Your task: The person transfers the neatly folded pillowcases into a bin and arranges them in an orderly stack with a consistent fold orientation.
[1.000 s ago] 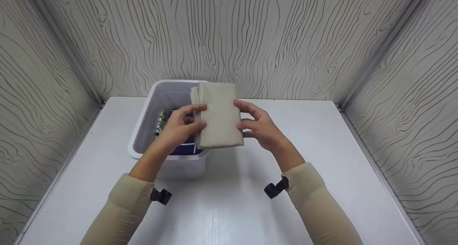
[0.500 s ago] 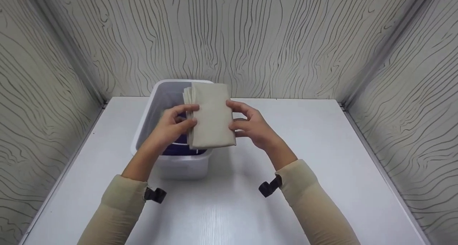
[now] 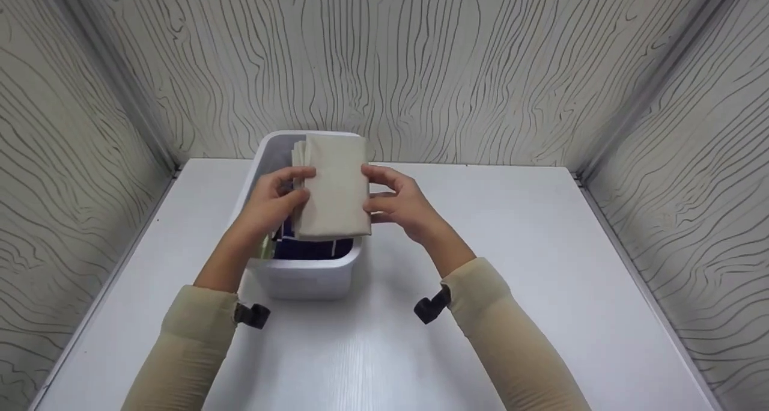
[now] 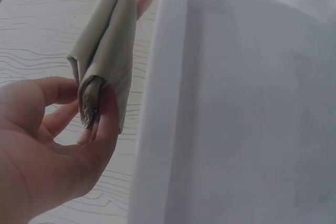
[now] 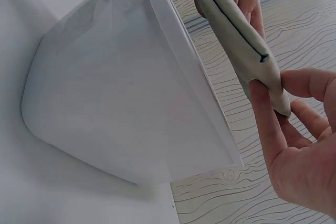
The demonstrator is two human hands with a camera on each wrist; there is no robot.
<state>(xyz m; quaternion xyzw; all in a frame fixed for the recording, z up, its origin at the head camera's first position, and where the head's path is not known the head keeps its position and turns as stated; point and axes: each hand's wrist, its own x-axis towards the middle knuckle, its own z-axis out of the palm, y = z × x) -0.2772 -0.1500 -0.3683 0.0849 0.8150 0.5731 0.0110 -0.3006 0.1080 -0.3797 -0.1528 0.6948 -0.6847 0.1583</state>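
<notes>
Cloth point(image 3: 334, 185), beige and folded into a flat oblong, is held in the air over the bin point(image 3: 300, 276), gripped at both long edges and not yet let go; that is the state of the work as the views show it.

Going from left to right: the left hand point(image 3: 273, 203) pinches the cloth's left edge, thumb on top and fingers curled beneath; the left wrist view shows the layered fold nipped between thumb and fingers point(image 4: 92, 129), with the bin wall point(image 4: 157, 129) just beside it; next comes the bin itself, white and translucent, standing on the table point(image 3: 541, 267) left of centre and toward the far wall; inside it, below the cloth's near end, lies something dark blue with pale lines point(image 3: 309, 249), and a strip of another item shows at the near left corner, too little to name; then the right hand point(image 3: 399, 203) grips the cloth's right edge, thumb over and fingers under; in the right wrist view the fingers point(image 5: 262, 108) close round the fold, well above the bin's rim.

As a judgement: the folding looks finished and the carry to the bin nearly so; the cloth sits above the opening, slightly right of it; what is left is lowering it onto the blue item and freeing both hands.
</notes>
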